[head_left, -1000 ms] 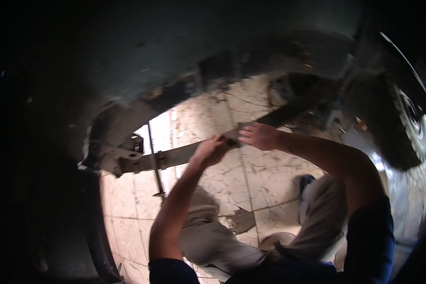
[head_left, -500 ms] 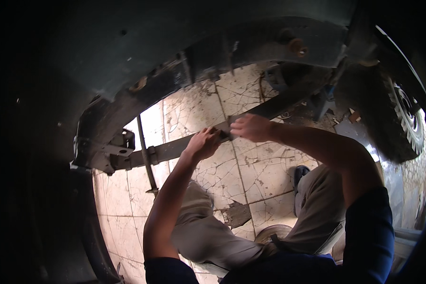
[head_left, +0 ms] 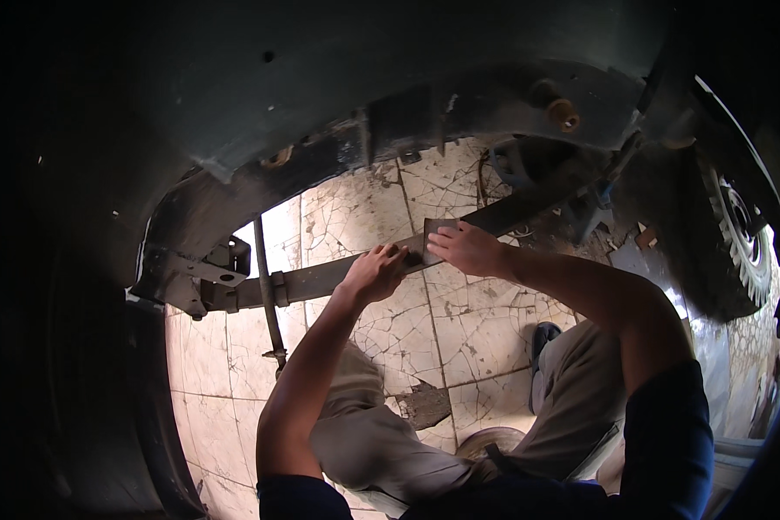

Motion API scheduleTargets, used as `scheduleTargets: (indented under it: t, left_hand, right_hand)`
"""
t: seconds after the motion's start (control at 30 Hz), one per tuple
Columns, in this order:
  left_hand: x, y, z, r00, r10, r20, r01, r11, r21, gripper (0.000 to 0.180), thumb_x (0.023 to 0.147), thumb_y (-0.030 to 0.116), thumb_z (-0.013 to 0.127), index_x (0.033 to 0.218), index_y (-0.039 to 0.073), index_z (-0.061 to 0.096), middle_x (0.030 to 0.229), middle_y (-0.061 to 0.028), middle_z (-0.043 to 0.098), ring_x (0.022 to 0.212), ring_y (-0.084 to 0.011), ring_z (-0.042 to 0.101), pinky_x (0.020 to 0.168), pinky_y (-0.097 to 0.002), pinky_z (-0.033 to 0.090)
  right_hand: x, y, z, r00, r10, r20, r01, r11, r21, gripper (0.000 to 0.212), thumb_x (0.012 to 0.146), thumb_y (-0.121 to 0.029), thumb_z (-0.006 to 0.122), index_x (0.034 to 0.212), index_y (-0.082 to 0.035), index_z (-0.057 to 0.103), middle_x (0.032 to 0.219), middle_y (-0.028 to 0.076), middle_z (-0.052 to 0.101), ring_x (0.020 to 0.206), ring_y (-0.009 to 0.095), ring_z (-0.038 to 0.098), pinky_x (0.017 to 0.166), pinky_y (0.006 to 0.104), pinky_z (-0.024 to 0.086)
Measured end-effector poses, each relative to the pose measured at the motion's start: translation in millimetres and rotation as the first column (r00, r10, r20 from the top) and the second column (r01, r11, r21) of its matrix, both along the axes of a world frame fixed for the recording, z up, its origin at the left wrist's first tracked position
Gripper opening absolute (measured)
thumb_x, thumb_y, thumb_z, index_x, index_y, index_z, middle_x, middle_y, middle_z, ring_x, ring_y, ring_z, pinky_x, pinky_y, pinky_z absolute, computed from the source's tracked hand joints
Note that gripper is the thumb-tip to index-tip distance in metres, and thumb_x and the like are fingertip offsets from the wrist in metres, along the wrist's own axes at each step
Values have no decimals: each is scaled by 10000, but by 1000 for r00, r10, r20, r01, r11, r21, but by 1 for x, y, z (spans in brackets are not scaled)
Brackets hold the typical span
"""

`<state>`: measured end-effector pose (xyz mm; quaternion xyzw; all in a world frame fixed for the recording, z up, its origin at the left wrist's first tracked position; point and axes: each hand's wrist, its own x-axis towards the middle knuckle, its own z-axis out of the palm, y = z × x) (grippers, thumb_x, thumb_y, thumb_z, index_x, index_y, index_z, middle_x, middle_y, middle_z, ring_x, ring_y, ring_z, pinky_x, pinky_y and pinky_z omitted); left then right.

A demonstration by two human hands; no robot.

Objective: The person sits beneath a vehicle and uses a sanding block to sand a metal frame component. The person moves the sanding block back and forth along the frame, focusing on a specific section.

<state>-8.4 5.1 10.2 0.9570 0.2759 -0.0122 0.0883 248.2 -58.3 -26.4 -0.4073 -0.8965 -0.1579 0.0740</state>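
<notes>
A long dark, flat bar like a leaf spring (head_left: 325, 279) runs across in front of me, rising toward the right. My left hand (head_left: 375, 274) lies on its middle with the fingers curled over it. Just to the right, my right hand (head_left: 468, 249) presses a thin, dark square piece (head_left: 433, 228), perhaps sandpaper, against the bar. Its fingers are bent over the piece and its thumb is hidden. A small dark patch or object shows between the two hands; I cannot make out what it is.
A dark vehicle frame (head_left: 321, 156) arches over the bar. On the left are a bracket (head_left: 230, 260) and a thin upright rod (head_left: 267, 295). A toothed-edged tyre (head_left: 741, 234) stands at the right, near a blue stand (head_left: 596, 212). Cracked tiles (head_left: 390, 338) cover the floor.
My right hand has shifted slightly right and settled onto the square piece, which now shows more plainly. My left hand stays on the bar. The whole view has tilted a little.
</notes>
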Motion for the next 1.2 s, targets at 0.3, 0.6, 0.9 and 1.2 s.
scheduleTargets:
  t: [0.3,0.6,0.9,1.2]
  left_hand:
    - [-5,-1,6,999,-53,10,53,998,-12,455,876,229,641,1296,80,547,1237,-104,556,1109,-319,553,880,-417,519]
    - [-4,0,8,1000,-6,-26,5,999,-37,451,863,193,643,1290,89,542,1272,-125,552,1156,-339,544,924,-417,506]
    - [-2,-1,0,1000,-3,14,3,1000,-23,477,881,252,635,1307,62,536,1261,-120,547,1172,-315,537,933,-424,494]
    - [-11,5,-6,998,-62,22,62,998,7,456,862,211,649,1291,101,540,1227,-111,562,1125,-334,550,908,-429,505]
  right_hand:
    - [-6,4,-4,994,-105,12,106,994,-40,350,841,-217,596,1151,-57,626,1183,108,615,1018,242,609,792,438,511]
    - [-6,6,-6,992,-120,29,118,990,73,320,827,-258,601,1097,-90,637,1152,75,613,991,227,592,798,436,501]
    - [6,8,4,997,-35,70,34,999,24,414,846,-235,602,1231,-84,587,1285,72,567,1144,213,544,857,400,497]
    - [0,10,4,999,34,-42,-33,999,21,277,832,-215,606,1085,-104,616,1045,29,583,1034,192,576,787,381,499]
